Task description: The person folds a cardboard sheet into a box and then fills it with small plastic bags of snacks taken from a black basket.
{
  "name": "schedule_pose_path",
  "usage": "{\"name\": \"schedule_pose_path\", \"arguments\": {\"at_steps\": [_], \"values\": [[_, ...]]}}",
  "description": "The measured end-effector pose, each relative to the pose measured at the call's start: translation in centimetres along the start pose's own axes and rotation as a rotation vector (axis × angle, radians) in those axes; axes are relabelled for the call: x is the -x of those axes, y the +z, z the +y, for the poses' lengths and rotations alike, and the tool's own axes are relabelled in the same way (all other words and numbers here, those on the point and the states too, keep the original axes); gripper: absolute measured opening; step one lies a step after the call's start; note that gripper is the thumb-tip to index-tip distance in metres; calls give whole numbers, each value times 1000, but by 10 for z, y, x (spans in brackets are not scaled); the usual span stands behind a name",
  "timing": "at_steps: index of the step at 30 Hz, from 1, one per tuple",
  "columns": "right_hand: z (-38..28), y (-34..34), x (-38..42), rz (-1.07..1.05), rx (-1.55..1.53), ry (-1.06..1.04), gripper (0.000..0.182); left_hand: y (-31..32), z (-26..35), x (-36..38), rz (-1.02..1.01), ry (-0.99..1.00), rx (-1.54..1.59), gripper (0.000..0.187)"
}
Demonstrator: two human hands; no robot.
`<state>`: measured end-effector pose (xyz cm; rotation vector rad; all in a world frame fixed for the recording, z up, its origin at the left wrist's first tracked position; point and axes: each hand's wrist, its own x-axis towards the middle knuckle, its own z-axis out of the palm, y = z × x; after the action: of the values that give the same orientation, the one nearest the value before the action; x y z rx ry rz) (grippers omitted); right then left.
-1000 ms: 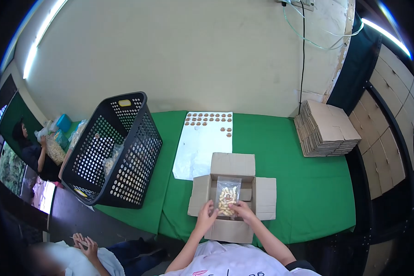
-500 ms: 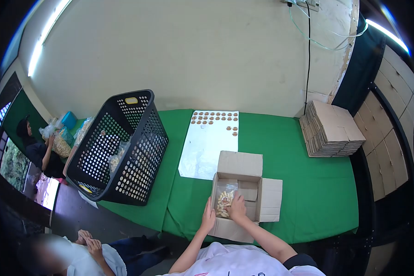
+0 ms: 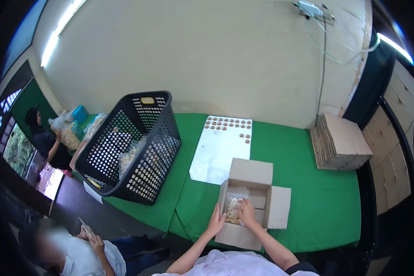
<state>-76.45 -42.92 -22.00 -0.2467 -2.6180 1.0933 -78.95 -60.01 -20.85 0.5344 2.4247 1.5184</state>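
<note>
An open cardboard box [image 3: 278, 207] stands at the front edge of the green-covered table with its flaps folded out. My left hand [image 3: 215, 222] holds its left wall, fingers along the outside and thumb near the rim. Inside the box, on the left, lies a clear plastic bag of pale, finger-shaped snacks [image 3: 233, 209]. My right hand [image 3: 247, 213] reaches in and grips the right side of this bag, with its fingertips partly hidden. Just behind the box is a white sheet [image 3: 211, 156] bearing rows of round brown stickers [image 3: 224, 123].
A black perforated basket [image 3: 156, 161] with bagged snacks stands left on the green tablecloth [image 3: 308, 198]. Flattened cartons [image 3: 345, 138] are stacked at the right. One person [image 3: 46, 142] handles bags at the far left; another [image 3: 92, 253] sits nearby, holding a thin flat object.
The view has shifted, so table items appear farther right and lower. Both hands stay at the box and bag. The seated person's hands now show a thin flat object.
</note>
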Motion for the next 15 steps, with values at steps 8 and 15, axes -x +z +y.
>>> {"name": "schedule_pose_path", "arguments": {"at_steps": [8, 15], "values": [[5, -17, 4, -1, -526, 301, 16, -78, 39, -4, 117, -11, 247, 62], [-67, 2, 5, 127, -713, 411, 17, -242, 117, 10, 216, 176, 489, 36]]}}
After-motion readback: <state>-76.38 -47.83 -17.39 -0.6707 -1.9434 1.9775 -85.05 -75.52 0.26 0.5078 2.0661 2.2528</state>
